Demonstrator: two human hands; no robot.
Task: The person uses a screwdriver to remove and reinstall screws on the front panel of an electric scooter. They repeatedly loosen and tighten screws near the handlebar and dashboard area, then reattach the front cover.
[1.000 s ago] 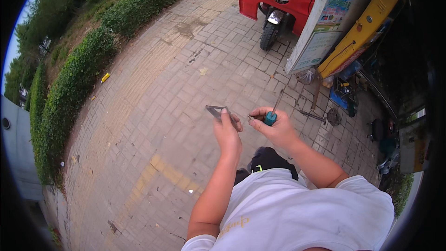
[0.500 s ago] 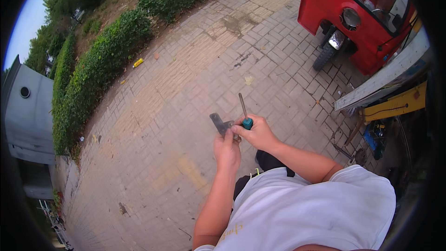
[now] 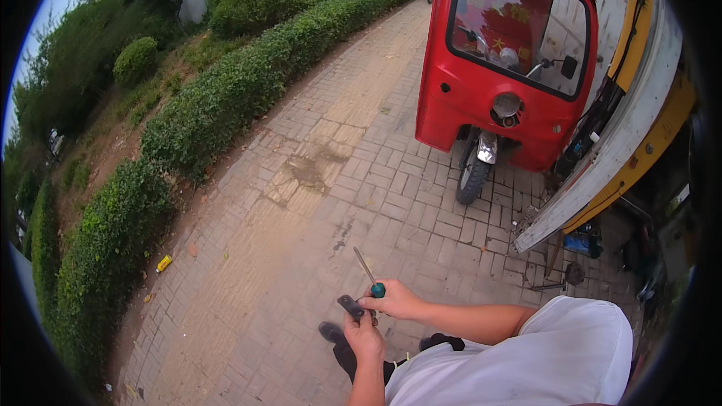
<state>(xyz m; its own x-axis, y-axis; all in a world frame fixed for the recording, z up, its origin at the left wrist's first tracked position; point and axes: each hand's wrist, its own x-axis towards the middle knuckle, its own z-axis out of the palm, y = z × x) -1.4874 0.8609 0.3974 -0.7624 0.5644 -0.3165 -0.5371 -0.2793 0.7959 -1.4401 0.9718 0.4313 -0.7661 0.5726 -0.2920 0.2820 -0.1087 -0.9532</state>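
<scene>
My right hand [image 3: 397,302] grips a screwdriver [image 3: 369,276] by its teal handle, the metal shaft pointing up and to the left. My left hand [image 3: 366,337] holds a small dark flat object [image 3: 350,307] right beside the screwdriver handle. Both hands meet low in the head view, in front of my white shirt [image 3: 519,361]. My dark shoes [image 3: 331,332] show below them on the brick paving.
A red three-wheeled vehicle [image 3: 505,75] stands ahead on the right, its front wheel [image 3: 472,179] on the brick paving [image 3: 301,240]. A white and yellow panel [image 3: 617,150] leans at the right with tools on the ground beneath. A trimmed hedge [image 3: 226,105] borders the left.
The view has swung up and to the right, bringing the red vehicle to the middle. My hands stay together with the screwdriver and the dark object, now lower in the picture.
</scene>
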